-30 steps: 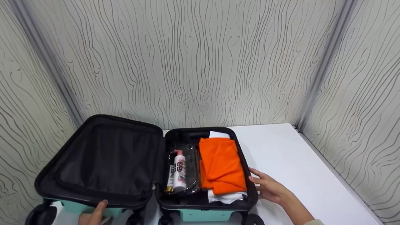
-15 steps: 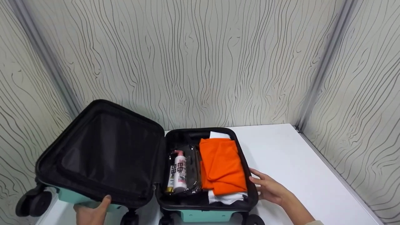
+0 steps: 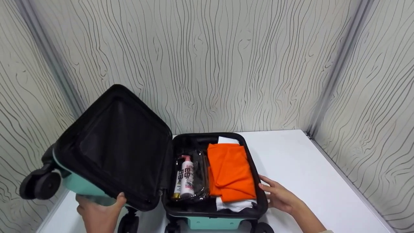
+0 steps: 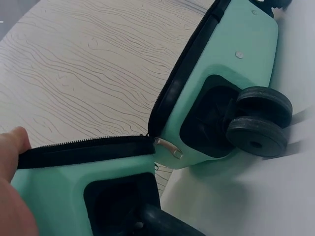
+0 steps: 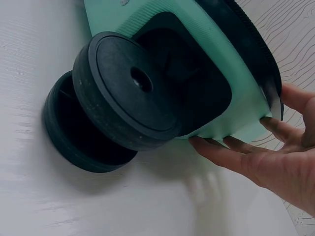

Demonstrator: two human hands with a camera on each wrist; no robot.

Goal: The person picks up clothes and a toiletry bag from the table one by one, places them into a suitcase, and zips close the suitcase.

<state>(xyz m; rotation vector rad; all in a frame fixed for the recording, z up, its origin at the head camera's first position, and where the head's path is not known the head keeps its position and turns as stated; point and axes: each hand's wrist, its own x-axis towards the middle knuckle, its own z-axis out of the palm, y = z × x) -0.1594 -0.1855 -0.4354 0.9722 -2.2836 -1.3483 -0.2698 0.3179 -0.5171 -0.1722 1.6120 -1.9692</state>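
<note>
A mint-green suitcase lies unfolded on the white table in the head view. Its left half, the lid [image 3: 126,155], is tilted up with a dark lining. My left hand [image 3: 100,210] grips the lid's front edge, thumb over the black rim and fingers beneath the shell. The packed half [image 3: 223,223] rests flat, holding a folded orange garment [image 3: 231,171] over white cloth [image 3: 236,204]. Beside these lies a clear pouch [image 3: 201,171] with a pink-pump bottle [image 3: 187,178] and a gold-capped tube [image 3: 176,191]. My right hand [image 3: 280,196] touches the packed half's right side with extended fingers.
The white table [image 3: 310,168] extends right of the suitcase. Wood-grain panels [image 3: 207,64] enclose it behind and at both sides. Black double wheels [image 3: 42,186] stick out from the lid, and another wheel [image 5: 133,88] stands near my right hand.
My left hand has raised the lid from nearly flat to a steeper tilt, swinging it up toward the packed half. The right hand and packed contents have stayed put.
</note>
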